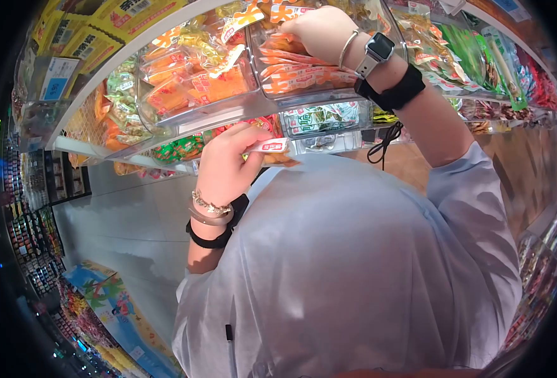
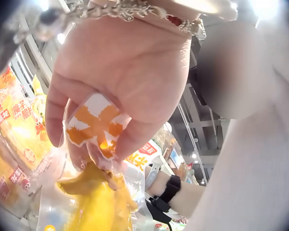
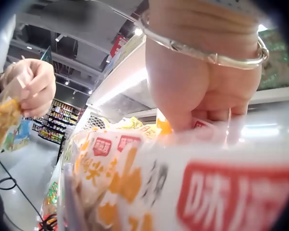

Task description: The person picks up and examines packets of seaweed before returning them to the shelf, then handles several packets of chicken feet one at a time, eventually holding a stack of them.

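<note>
My left hand pinches the top of a small clear packet with a white and red label, below the upper bins. In the left wrist view, the hand has thumb and fingers around the orange and white header of the packet, with yellow-brown food inside. My right hand reaches down into a clear bin of orange and white packets. Seen from the right wrist, the fingers of that hand go down among packets; the fingertips are hidden, so their grip cannot be made out.
Left of that bin is another with orange packets; green-packed snacks lie to the right. A lower row holds a bin of white and green packets. A black cable hangs by the shelf. A price tag is at far left.
</note>
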`<state>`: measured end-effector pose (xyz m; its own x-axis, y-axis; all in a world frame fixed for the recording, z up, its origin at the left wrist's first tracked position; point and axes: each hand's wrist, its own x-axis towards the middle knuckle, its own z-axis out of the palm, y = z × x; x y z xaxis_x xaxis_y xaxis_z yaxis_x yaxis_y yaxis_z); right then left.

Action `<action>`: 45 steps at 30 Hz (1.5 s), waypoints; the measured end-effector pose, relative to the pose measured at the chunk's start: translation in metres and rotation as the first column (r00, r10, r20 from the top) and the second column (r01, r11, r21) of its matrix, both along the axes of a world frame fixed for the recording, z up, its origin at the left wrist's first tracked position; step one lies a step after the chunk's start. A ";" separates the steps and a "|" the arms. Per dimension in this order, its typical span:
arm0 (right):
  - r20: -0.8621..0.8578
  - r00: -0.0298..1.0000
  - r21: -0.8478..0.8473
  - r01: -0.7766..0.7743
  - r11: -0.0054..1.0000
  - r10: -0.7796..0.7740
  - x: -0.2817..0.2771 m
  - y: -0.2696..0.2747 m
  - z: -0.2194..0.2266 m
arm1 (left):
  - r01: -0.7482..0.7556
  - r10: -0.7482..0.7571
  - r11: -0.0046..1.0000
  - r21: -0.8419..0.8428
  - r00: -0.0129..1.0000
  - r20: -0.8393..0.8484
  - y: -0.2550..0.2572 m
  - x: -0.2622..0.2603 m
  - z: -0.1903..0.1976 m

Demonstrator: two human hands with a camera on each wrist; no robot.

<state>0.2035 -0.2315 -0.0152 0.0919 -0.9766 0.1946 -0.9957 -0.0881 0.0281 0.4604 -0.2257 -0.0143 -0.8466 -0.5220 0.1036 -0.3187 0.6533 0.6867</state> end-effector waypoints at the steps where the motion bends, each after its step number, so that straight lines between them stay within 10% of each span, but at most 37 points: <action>1: -0.073 0.997 0.034 -0.025 0.999 0.028 0.002 -0.006 0.003 | -0.002 0.002 1.000 0.003 1.000 -0.011 0.001 0.000 0.001; 10: -0.104 0.990 0.279 -0.062 0.958 0.094 0.014 -0.055 0.003 | -0.046 0.046 0.998 0.031 0.999 -0.009 0.004 0.019 -0.006; 17: -0.050 0.920 0.188 -0.374 0.908 0.390 -0.007 -0.077 -0.027 | -0.097 0.098 0.992 0.083 0.995 -0.006 0.009 0.024 -0.005; 27: -0.115 0.986 0.125 -0.105 0.987 0.119 -0.016 -0.020 0.050 | -0.076 0.076 0.993 0.093 0.997 0.011 0.012 0.019 -0.007; 29: -0.161 0.975 0.619 0.220 0.754 -0.152 -0.027 -0.027 0.032 | -0.066 0.066 0.994 0.087 0.998 0.002 0.011 0.019 -0.009; 34: 0.110 0.993 0.231 0.013 0.973 -0.039 -0.040 -0.008 -0.013 | -0.034 0.035 0.995 0.096 0.999 -0.009 0.011 0.013 -0.010; 45: 0.158 0.985 0.372 -0.123 0.920 0.068 -0.043 -0.043 -0.016 | 0.003 -0.003 0.997 0.079 1.000 0.004 0.013 0.008 -0.009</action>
